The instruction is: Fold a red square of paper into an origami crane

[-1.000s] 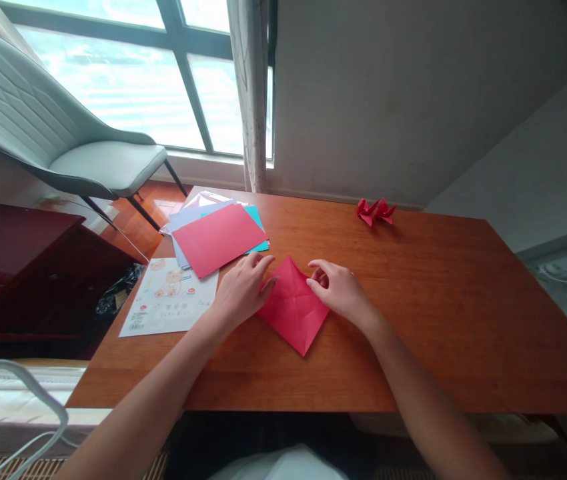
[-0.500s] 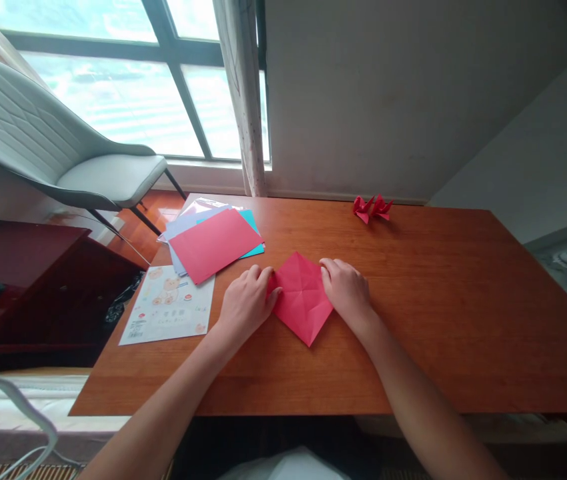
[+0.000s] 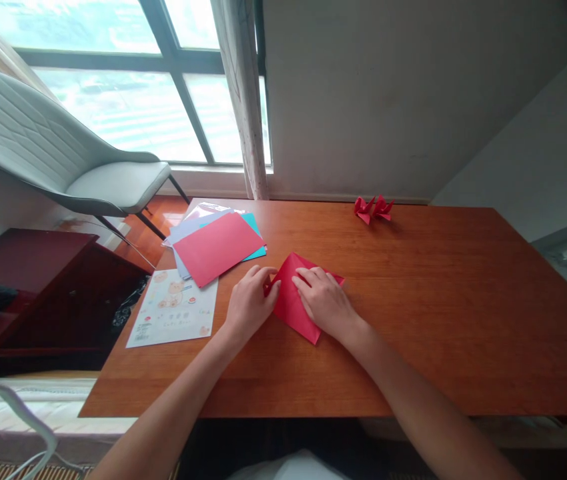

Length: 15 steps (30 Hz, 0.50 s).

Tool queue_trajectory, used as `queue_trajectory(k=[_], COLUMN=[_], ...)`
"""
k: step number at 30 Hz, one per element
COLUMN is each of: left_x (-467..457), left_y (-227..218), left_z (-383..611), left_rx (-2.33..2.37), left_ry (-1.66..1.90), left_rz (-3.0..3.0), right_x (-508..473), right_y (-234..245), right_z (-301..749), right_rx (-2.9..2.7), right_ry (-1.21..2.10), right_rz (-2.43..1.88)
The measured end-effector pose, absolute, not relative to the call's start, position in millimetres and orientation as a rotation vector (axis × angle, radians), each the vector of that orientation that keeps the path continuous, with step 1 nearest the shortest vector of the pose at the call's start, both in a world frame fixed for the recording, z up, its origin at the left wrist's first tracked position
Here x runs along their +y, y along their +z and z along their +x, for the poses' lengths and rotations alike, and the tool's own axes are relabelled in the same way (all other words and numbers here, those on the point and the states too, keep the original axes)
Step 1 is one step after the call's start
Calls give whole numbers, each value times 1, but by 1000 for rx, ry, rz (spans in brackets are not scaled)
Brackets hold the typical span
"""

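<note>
A red sheet of origami paper [image 3: 291,307] lies on the table in front of me, with a smooth folded flap facing up. Part of its right corner shows beyond my right hand. My left hand [image 3: 251,297] is at the paper's left edge, thumb and forefinger curled about it in a pinch. Across the middle and right of the paper lies my right hand [image 3: 326,300], its fingers spread over the flap and touching it from above. The right palm hides part of the fold.
Left of my hands are a red sheet [image 3: 218,248] on blue and lilac sheets, and a white bear-printed packet [image 3: 173,310]. Two folded red paper figures [image 3: 373,210] stand at the back of the wooden table [image 3: 453,320]. A grey chair [image 3: 118,183] stands beyond the left corner.
My right hand has moved left from the paper's right corner onto its middle. The creased, flat diamond is now partly covered by a folded flap. My left hand stays at the left edge.
</note>
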<state>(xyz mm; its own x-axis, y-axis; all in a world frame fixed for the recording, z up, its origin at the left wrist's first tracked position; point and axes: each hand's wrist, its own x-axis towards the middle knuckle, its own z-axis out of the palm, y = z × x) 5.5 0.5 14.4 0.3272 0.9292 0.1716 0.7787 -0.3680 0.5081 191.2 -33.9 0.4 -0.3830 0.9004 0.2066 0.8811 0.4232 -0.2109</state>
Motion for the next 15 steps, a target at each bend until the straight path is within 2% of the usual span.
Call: queue_trajectory(k=[3,6,15], left_x=[-1,-6,-17], left_y=[14,10,0], left_z=[11,15,17], left_rx=[1378,1292,1256], left_ry=[824,845,456], left_rz=[2088,2073,2627], right_x=[-36,-37,-34], right_y=[-1,-2,-7], right_z=[187,185,190], right_rx=[-2326,-2267,-2146], right_ry=[152,205,316], right_rz=[-1534,-1534,-1572])
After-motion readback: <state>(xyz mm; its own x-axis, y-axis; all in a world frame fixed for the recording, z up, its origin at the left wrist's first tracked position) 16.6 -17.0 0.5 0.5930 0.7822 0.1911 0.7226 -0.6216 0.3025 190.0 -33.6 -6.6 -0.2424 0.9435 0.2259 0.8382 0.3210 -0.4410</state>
